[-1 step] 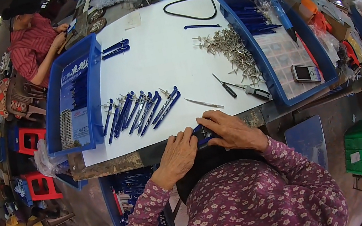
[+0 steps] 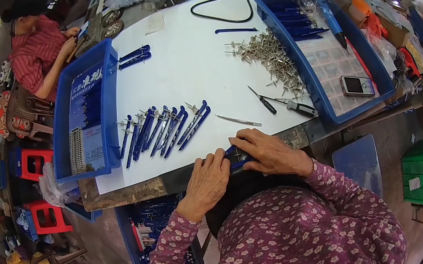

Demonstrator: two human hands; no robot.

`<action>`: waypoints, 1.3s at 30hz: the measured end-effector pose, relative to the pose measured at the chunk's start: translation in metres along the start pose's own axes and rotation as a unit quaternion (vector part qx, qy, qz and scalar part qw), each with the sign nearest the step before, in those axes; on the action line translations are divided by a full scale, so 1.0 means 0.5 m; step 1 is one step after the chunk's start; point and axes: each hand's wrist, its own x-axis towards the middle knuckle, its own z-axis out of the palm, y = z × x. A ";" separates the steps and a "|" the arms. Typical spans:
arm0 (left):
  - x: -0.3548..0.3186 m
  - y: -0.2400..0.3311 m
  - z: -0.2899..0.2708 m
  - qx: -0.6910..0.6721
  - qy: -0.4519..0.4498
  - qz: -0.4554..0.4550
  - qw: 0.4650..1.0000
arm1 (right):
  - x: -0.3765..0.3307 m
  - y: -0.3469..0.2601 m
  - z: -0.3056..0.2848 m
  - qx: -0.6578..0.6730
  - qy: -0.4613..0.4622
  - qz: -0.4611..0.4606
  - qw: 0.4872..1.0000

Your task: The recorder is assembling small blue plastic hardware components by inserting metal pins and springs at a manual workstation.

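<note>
Head view: clock hours are read from the two hands, with 12 pointing away from the body.
Left hand (image 2: pixel 207 180): fingers bent, close together, gripping the left end of a slim dark-blue piece with a silvery metal part (image 2: pixel 239 165); its thumb is hidden.
Right hand (image 2: pixel 272 152): fingers curled narrowly over the same piece from the right.
Blue piece: between both hands, at the front edge of the worn dark wooden table (image 2: pixel 142 190); fingers cover its ends.
Table edge: runs from 9 to 3 o'clock at the hands; the purple flowered shirt (image 2: pixel 279 227) sits close at 6, leaving little room.
White flat sheet (image 2: pixel 184 74): widest open stretch at 11 to 12 o'clock.
Row: slim dark-blue pieces with silvery metal parts (image 2: pixel 166 131) lie slanted at 10.
Tools: thin pointed silvery tool (image 2: pixel 239 121) at 12, just beyond the fingers; black-handled screwdriver (image 2: pixel 267 105) at 1.
Pile: small silvery metal parts (image 2: pixel 269 59) at 1, bordering the right-hand blue plastic tray (image 2: pixel 299 68).
Far left: another blue plastic tray (image 2: pixel 112 87) at 10.
</note>
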 end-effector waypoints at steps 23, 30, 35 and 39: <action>-0.043 -0.043 0.024 -0.033 0.101 0.043 0.993 | -0.010 -0.002 0.022 -0.041 0.040 -0.038 0.998; -0.042 -0.037 -0.004 -0.142 0.053 -0.003 0.988 | -0.017 0.008 0.022 0.028 0.064 0.007 0.998; -0.044 -0.026 -0.002 -0.174 0.075 -0.042 0.981 | -0.016 -0.011 0.020 -0.009 0.064 0.022 0.998; -0.046 -0.021 0.000 -0.162 0.093 -0.049 0.981 | -0.016 -0.013 0.018 -0.024 0.065 0.021 0.997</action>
